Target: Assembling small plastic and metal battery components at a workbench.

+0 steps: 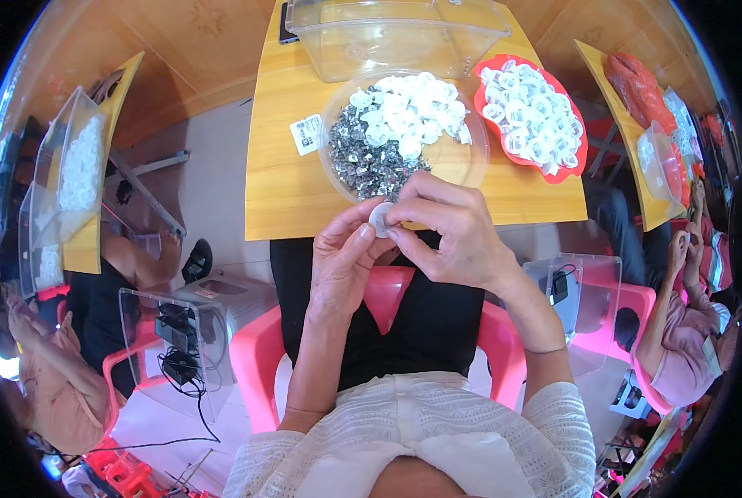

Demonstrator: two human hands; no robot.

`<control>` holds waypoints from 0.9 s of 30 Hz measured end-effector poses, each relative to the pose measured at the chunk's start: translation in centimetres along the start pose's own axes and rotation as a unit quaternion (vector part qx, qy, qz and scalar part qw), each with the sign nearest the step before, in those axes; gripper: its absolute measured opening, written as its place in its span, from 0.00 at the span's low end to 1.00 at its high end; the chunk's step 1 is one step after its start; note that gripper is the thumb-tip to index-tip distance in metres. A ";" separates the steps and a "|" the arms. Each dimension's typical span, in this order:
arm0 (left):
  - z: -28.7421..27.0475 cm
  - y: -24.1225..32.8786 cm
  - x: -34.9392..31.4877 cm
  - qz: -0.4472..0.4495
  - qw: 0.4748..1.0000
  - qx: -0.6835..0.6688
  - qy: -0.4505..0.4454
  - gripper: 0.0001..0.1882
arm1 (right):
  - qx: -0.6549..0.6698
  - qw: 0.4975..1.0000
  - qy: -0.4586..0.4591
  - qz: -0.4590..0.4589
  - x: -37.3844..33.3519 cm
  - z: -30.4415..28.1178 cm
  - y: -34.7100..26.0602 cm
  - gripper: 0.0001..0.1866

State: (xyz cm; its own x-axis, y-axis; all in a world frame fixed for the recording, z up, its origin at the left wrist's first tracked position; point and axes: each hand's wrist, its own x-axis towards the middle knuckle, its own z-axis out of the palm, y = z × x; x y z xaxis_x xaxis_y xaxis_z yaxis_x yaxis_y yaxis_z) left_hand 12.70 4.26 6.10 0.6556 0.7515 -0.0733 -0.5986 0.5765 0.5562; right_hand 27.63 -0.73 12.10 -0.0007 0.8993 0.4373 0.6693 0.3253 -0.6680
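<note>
Between my hands, just off the table's near edge, is a small round white plastic disc [379, 220]. My left hand [343, 249] pinches its left side between thumb and fingers. The fingertips of my right hand [447, 228] press on its right side; whether a smaller part sits under them is hidden. Right beyond my hands stands a round clear tray [462, 170]. Small shiny metal pieces [367, 158] fill its left part, and white plastic discs [417, 104] are heaped at its far side. A red scalloped dish [572, 170] to the right holds many white round pieces [530, 116].
A large clear plastic bin [396, 41] stands at the far side of the wooden table [284, 199]. A printed white label [306, 134] lies left of the tray, a dark phone [287, 23] at the far left corner. People sit at tables on both sides. I sit in a pink chair [255, 361].
</note>
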 end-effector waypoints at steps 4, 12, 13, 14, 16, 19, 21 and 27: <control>0.0 0.0 -0.2 0.014 1.000 0.019 0.010 0.15 | -0.006 0.999 0.033 0.000 0.0 0.9 0.0 0.07; 0.8 -0.2 -0.3 0.077 0.993 0.076 0.042 0.15 | -0.064 0.991 0.115 -0.022 -0.2 2.1 -0.2 0.05; 0.9 -0.3 -0.3 0.100 0.988 0.109 0.047 0.15 | -0.064 0.991 0.117 -0.021 -0.3 2.1 -0.2 0.05; 0.9 -0.4 -0.3 0.123 0.981 0.142 0.053 0.15 | -0.059 0.991 0.122 -0.019 -0.3 2.1 -0.2 0.05; 0.9 -0.3 -0.2 0.170 0.965 0.195 0.031 0.15 | -0.053 0.990 0.129 -0.016 -0.4 2.1 -0.2 0.05; 1.1 -0.1 -0.2 0.230 0.935 0.269 0.001 0.15 | -0.006 0.991 0.130 -0.008 -0.4 1.9 -0.4 0.05; 1.1 0.0 -0.3 0.242 0.925 0.292 -0.009 0.16 | 0.019 0.993 0.115 0.010 -0.5 1.8 -0.4 0.06; 1.0 0.4 -0.5 0.216 0.941 0.258 -0.034 0.14 | 0.073 0.988 0.139 -0.010 -0.4 1.6 -0.9 0.08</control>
State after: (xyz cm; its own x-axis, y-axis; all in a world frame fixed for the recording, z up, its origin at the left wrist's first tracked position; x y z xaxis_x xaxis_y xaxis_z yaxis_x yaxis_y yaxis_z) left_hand 12.54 3.78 7.23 0.4411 0.8472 0.2960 -0.5252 -0.0237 0.8507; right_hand 25.86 -0.91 11.56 0.2046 0.7842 0.5857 0.5561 0.3993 -0.7289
